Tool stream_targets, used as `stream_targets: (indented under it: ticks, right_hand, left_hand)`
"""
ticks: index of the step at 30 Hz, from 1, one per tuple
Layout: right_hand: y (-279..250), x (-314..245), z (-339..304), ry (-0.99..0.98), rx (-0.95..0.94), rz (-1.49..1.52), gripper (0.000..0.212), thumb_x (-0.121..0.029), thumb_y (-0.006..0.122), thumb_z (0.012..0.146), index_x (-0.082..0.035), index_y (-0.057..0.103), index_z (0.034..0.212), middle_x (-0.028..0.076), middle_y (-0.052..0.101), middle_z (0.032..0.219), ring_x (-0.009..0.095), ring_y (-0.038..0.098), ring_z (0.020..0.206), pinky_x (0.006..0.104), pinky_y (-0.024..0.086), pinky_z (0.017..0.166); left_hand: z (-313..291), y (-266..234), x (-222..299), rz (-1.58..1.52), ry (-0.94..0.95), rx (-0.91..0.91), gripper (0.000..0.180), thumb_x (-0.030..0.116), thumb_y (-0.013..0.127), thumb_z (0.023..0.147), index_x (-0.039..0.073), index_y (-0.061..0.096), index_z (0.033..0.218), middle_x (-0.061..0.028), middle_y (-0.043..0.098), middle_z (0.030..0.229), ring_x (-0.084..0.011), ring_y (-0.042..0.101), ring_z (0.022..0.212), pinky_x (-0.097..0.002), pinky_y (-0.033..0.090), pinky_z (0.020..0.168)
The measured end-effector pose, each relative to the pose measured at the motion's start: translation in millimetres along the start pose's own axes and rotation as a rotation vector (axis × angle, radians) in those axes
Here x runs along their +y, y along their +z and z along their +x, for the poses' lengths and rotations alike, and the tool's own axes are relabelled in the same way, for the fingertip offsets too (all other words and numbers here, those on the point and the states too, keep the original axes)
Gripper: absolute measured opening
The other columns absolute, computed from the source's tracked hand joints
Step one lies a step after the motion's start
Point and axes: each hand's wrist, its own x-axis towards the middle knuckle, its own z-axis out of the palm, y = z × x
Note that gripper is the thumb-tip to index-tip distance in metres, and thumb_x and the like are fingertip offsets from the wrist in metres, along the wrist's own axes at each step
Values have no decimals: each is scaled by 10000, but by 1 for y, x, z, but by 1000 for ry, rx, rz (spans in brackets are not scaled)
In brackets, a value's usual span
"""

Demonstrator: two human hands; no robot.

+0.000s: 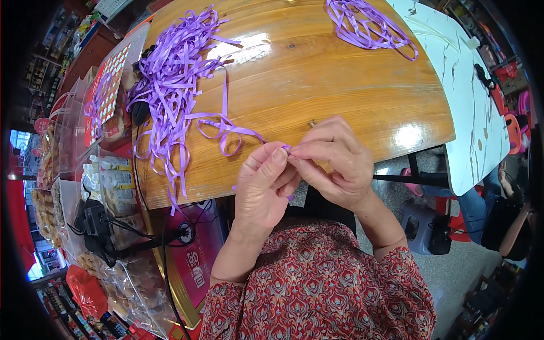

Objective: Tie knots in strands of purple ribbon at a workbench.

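Both hands meet just beyond the near edge of the wooden table, pinching a narrow purple ribbon (225, 123). My left hand (263, 181) has thumb and forefinger closed on it. Against those fingertips, my right hand (334, 161) pinches the same small bit of ribbon, which looks bunched or knotted there. From my fingers the ribbon loops away leftward over the tabletop. Much of the pinched part is hidden by the fingertips. A big tangled heap of purple ribbons (170, 79) covers the table's left side and hangs over its near edge.
More looped purple ribbons (365, 25) lie at the far right of the wooden table (317, 85). A white marbled table (473, 113) adjoins on the right, where a seated person (481, 212) shows near a grey stool (422, 226). Packaged goods (116, 181) and black cables stand close on my left.
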Motion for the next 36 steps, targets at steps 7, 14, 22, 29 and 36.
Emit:
stream_targets:
  ticks: [7, 14, 22, 29, 36]
  right_hand:
    - [-1, 4, -1, -63, 26, -70, 211, 38, 742, 681, -33, 624, 841, 76, 591, 806, 229, 557, 730, 329, 434, 652]
    - [1, 7, -15, 399, 108, 508, 129, 23, 687, 762, -11, 579, 823, 72, 548, 810, 172, 506, 769, 296, 405, 705]
    - [7, 10, -22, 615, 264, 860, 92, -20, 656, 811, -21, 571, 847, 61, 544, 829, 160, 501, 796, 286, 404, 740]
    - [3, 12, -23, 638, 237, 796, 65, -20, 631, 843, -11, 576, 877, 64, 557, 857, 140, 510, 813, 273, 411, 750]
    - [-15, 22, -20, 444, 238, 401, 229, -53, 692, 816, 17, 614, 1020, 106, 610, 963, 183, 567, 941, 302, 440, 819]
  left_hand:
    - [1, 4, 1, 16, -44, 12, 110, 127, 629, 903, 62, 648, 989, 33, 572, 730, -41, 385, 527, -196, 290, 443]
    - [0, 13, 3, 306, 56, -5, 154, 62, 671, 857, 14, 636, 999, 19, 604, 815, -26, 448, 613, -167, 334, 505]
    - [-1, 11, 4, 407, 81, 3, 118, 0, 681, 833, 13, 656, 948, 44, 595, 820, -9, 496, 701, -150, 376, 594]
    - [2, 11, 4, 408, 92, 26, 106, 0, 674, 839, 11, 654, 942, 48, 581, 805, -11, 483, 690, -158, 366, 595]
    - [4, 5, 4, 402, 91, 40, 101, 7, 669, 846, 11, 650, 945, 45, 583, 802, -9, 477, 669, -157, 357, 578]
